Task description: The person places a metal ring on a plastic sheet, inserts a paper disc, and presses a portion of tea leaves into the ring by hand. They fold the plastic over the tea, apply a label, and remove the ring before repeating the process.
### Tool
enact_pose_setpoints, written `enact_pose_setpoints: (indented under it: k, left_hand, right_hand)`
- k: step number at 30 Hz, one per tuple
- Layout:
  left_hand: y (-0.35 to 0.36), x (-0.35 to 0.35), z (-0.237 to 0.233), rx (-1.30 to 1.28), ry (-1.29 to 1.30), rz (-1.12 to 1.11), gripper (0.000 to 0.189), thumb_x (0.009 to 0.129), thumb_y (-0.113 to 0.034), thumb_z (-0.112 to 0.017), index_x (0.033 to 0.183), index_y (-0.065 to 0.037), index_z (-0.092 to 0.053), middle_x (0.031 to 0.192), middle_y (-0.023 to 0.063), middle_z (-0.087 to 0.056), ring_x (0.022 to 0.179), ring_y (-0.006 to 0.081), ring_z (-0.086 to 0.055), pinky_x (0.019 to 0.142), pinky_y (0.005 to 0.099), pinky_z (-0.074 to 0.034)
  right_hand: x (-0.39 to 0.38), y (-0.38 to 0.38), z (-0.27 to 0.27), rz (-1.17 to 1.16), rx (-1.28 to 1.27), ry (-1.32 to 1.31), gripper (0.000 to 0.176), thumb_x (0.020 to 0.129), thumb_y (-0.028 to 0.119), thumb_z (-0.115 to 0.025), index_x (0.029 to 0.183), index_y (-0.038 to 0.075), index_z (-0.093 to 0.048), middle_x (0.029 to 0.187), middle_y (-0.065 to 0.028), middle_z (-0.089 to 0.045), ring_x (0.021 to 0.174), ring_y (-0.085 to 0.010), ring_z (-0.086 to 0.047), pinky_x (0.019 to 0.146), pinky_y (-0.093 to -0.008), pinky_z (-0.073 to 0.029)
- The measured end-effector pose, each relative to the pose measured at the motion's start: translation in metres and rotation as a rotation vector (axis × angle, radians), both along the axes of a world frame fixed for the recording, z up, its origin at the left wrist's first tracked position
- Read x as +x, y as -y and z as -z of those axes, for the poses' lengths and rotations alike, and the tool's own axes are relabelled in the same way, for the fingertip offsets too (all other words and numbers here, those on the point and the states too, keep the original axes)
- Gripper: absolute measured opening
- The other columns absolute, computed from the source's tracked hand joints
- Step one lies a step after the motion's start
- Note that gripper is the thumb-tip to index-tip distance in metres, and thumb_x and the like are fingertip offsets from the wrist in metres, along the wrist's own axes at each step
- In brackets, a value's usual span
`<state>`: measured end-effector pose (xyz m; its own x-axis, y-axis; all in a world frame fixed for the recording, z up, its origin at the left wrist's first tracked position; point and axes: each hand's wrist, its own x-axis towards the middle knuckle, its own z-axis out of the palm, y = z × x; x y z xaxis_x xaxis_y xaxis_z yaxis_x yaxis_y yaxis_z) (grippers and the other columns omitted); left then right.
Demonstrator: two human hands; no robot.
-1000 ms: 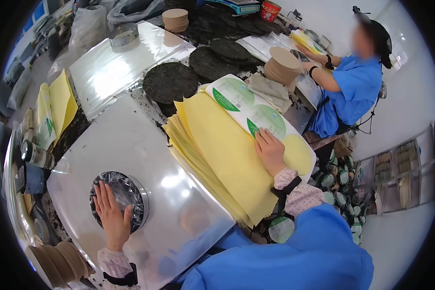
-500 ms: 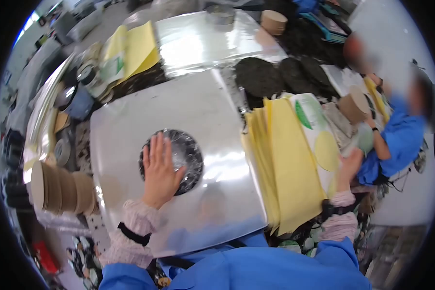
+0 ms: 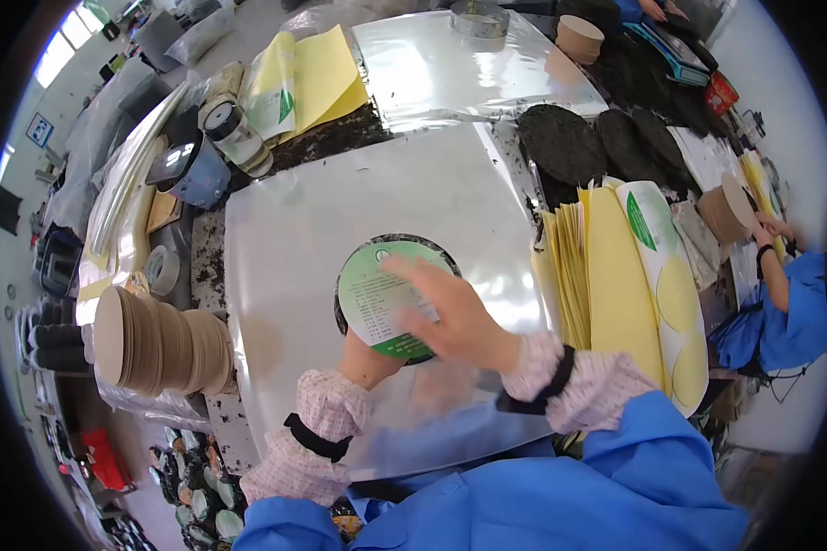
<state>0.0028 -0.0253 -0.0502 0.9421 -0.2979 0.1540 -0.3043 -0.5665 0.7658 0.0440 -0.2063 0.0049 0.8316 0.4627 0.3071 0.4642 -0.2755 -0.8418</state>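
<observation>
Fingers loosely extended, my right hand (image 3: 455, 312) is open over a round green-and-white printed label (image 3: 377, 298), blurred, so contact is unclear. My left hand (image 3: 372, 361) is partly hidden beneath the label's lower edge; I cannot tell how its fingers close. The label lies over a round black disc (image 3: 443, 250) on the shiny silvery work surface (image 3: 294, 220), left of folded yellow sheets (image 3: 616, 285).

A hand could have passed low over the shiny sheet (image 3: 340, 211) beyond the green label (image 3: 386, 303), and on over the farther sheet (image 3: 413, 69) as far as the metal ring (image 3: 480, 20). The cardboard discs (image 3: 170, 344) and blue cup (image 3: 198, 174) blocked the left side, while the yellow papers (image 3: 618, 285) and dark round slabs (image 3: 562, 144) hemmed in the right.
</observation>
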Motion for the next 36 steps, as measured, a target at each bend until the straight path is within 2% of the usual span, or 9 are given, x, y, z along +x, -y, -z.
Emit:
enact_pose_setpoints:
  k: [4,5,9,12,16,20,28,30,36]
  left_hand:
    - [0.009,0.015,-0.026,-0.477,-0.008,-0.373,0.053,0.095,-0.020,-0.063,0.144,-0.004,-0.052,0.142,0.0208,-0.056,0.135,0.0369,-0.051,0.115,0.0472,-0.038]
    - [0.001,0.009,-0.022,-1.246,-0.167,-0.359,0.056,0.097,-0.017,-0.056,0.148,0.001,-0.045,0.147,0.0262,-0.050,0.137,0.0421,-0.048,0.117,0.0497,-0.035]
    - [0.003,0.000,-0.016,0.008,0.630,-0.269,0.049,0.102,-0.020,-0.046,0.145,0.005,-0.048,0.144,0.0246,-0.052,0.138,0.0412,-0.047,0.116,0.0509,-0.035]
    - [0.001,0.011,-0.016,0.175,0.293,-0.201,0.048,0.105,-0.023,-0.041,0.139,0.008,-0.053,0.140,0.0250,-0.056,0.136,0.0359,-0.051,0.115,0.0488,-0.037]
    - [-0.029,0.029,-0.014,-1.020,-0.145,-0.227,0.045,0.109,-0.032,-0.039,0.139,-0.003,-0.056,0.137,0.0186,-0.059,0.132,0.0326,-0.052,0.115,0.0399,-0.035]
    - [0.008,0.012,-0.040,0.439,0.283,-0.045,0.078,0.088,-0.058,-0.067,0.144,-0.006,-0.052,0.151,0.0187,-0.045,0.145,0.0367,-0.037,0.121,0.0536,-0.024]
    - [0.014,-0.024,-0.035,0.164,-0.010,0.144,0.039,0.087,-0.030,-0.072,0.117,-0.006,-0.068,0.126,0.0166,-0.065,0.125,0.0332,-0.059,0.104,0.0474,-0.048]
    - [0.011,-0.060,-0.081,0.007,0.689,0.075,0.021,0.086,-0.007,-0.072,0.105,0.001,-0.071,0.118,0.0192,-0.069,0.109,0.0336,-0.068,0.091,0.0410,-0.056]
    - [-0.035,-0.019,0.000,-0.379,-0.267,-0.706,0.045,0.089,-0.027,-0.079,0.124,0.000,-0.069,0.114,0.0171,-0.073,0.098,0.0212,-0.070,0.087,0.0335,-0.056]
  right_hand:
    - [0.022,-0.030,0.032,0.003,-0.084,-0.006,0.072,0.097,0.037,-0.057,0.157,0.005,-0.033,0.157,-0.0271,-0.035,0.146,-0.0399,-0.034,0.119,-0.0578,-0.023]
    - [0.018,-0.033,0.034,-0.026,-0.255,0.146,0.072,0.097,0.040,-0.058,0.157,0.007,-0.033,0.159,-0.0266,-0.032,0.148,-0.0419,-0.030,0.120,-0.0601,-0.021]
    - [0.005,-0.047,0.038,-0.096,-0.632,0.388,0.082,0.091,0.049,-0.060,0.159,0.016,-0.030,0.165,-0.0248,-0.021,0.153,-0.0465,-0.015,0.115,-0.0731,-0.008]
    - [0.002,-0.047,0.042,-0.115,-0.611,0.364,0.081,0.089,0.051,-0.060,0.157,0.014,-0.036,0.165,-0.0253,-0.021,0.153,-0.0479,-0.013,0.112,-0.0770,-0.005]
    - [0.018,-0.033,0.016,-0.034,-0.294,0.267,0.056,0.090,0.037,-0.066,0.136,0.006,-0.059,0.150,-0.0257,-0.043,0.141,-0.0421,-0.039,0.112,-0.0608,-0.031]
    - [0.057,-0.030,0.018,0.238,-0.225,0.049,0.034,0.091,0.024,-0.068,0.119,0.003,-0.068,0.112,-0.0186,-0.071,0.106,-0.0320,-0.069,0.090,-0.0403,-0.054]
    - [-0.023,-0.003,-0.041,0.153,-0.001,0.477,0.033,0.081,-0.002,-0.065,0.113,0.006,-0.072,0.094,-0.0124,-0.074,0.082,-0.0325,-0.071,0.075,-0.0388,-0.057]
    - [-0.026,0.029,-0.031,0.241,-0.073,0.427,0.040,0.079,-0.009,-0.063,0.116,0.005,-0.071,0.104,-0.0142,-0.072,0.089,-0.0352,-0.070,0.080,-0.0405,-0.058]
    - [-0.053,0.054,-0.002,0.389,-0.087,-0.217,0.026,0.096,0.001,-0.061,0.119,0.001,-0.072,0.092,-0.0156,-0.073,0.077,-0.0163,-0.066,0.069,-0.0286,-0.051]
